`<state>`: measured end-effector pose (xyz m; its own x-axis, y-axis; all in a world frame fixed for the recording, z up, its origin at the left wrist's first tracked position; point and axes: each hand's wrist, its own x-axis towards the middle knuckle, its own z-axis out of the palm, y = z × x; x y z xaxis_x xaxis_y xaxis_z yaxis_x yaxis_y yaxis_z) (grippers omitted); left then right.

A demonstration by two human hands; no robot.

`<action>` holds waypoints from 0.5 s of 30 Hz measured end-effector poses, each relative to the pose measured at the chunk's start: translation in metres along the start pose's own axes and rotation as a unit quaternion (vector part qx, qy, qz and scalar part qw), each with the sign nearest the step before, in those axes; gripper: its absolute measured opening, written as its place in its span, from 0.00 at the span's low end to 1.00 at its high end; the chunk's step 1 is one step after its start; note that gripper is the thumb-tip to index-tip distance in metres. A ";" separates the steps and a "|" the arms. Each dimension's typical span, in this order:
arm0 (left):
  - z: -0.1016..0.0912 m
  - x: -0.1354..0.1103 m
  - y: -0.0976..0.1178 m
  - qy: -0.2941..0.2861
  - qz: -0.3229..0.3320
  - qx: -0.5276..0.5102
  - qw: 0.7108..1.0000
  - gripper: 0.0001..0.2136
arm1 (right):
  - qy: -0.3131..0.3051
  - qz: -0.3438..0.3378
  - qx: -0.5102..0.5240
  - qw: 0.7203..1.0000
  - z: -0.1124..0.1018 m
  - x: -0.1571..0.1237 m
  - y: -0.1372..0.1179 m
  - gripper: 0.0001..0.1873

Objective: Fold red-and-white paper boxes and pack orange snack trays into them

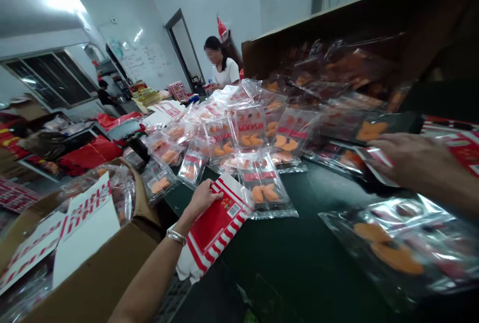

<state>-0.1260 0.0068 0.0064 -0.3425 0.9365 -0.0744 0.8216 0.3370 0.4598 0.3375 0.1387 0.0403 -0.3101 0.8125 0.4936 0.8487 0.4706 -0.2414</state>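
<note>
My left hand [205,197], with a bangle at the wrist, pinches a flat folded carton [211,223] in red and white with striped edges and a barcode. A clear plastic packet [264,186] with orange pieces and red labels lies beside the carton. At the right, my right hand [402,158] is blurred, its fingers closed on a white-and-red card [379,163] over packets on the dark table. Nearer to me, a blurred clear packet [396,248] holds larger-looking orange pieces.
A heap of clear packets [220,128] spreads across the dark green table [262,263]. Behind it stands a large cardboard box [258,56] with more packets. An open carton [112,273] at lower left holds printed white sheets [86,228]. A person [226,69] works beyond the heap.
</note>
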 end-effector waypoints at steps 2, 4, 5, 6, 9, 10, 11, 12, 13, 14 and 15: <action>-0.012 0.000 -0.001 0.065 -0.007 -0.027 0.997 0.10 | -0.008 -0.036 0.008 0.999 0.003 -0.004 -0.037 0.27; -0.033 -0.005 -0.002 0.124 -0.006 -0.073 0.990 0.08 | -0.031 -0.050 0.078 0.995 0.002 -0.009 -0.078 0.26; -0.045 -0.009 -0.001 0.145 -0.001 -0.102 0.984 0.07 | -0.047 -0.048 0.118 0.991 0.002 -0.011 -0.100 0.26; -0.055 -0.016 0.002 0.160 0.007 -0.136 0.978 0.07 | -0.071 -0.038 0.161 0.984 0.001 -0.015 -0.123 0.26; -0.065 -0.039 0.020 0.163 0.048 -0.251 0.953 0.07 | -0.194 0.001 0.348 0.917 0.000 -0.032 -0.187 0.29; -0.058 -0.048 0.029 0.152 0.064 -0.288 0.943 0.08 | -0.226 0.006 0.421 0.878 -0.001 -0.039 -0.204 0.30; -0.046 -0.057 0.039 0.137 0.080 -0.321 0.934 0.09 | -0.244 0.011 0.487 0.839 -0.003 -0.047 -0.217 0.30; -0.031 -0.066 0.050 0.117 0.094 -0.350 0.925 0.10 | -0.244 0.014 0.529 0.813 -0.007 -0.055 -0.225 0.28; -0.014 -0.076 0.060 0.092 0.106 -0.376 0.916 0.11 | -0.230 0.015 0.537 0.812 -0.011 -0.064 -0.229 0.24; 0.004 -0.086 0.069 0.071 0.116 -0.397 0.908 0.12 | -0.218 0.016 0.515 0.829 -0.018 -0.072 -0.228 0.20; 0.020 -0.096 0.077 0.063 0.124 -0.414 0.900 0.14 | -0.221 0.015 0.474 0.852 -0.027 -0.080 -0.223 0.17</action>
<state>-0.0208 -0.0557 0.0314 -0.2876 0.9369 0.1988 0.2774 -0.1172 0.9536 0.1847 -0.0405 0.0767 -0.6037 0.7805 0.1623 0.1976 0.3438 -0.9180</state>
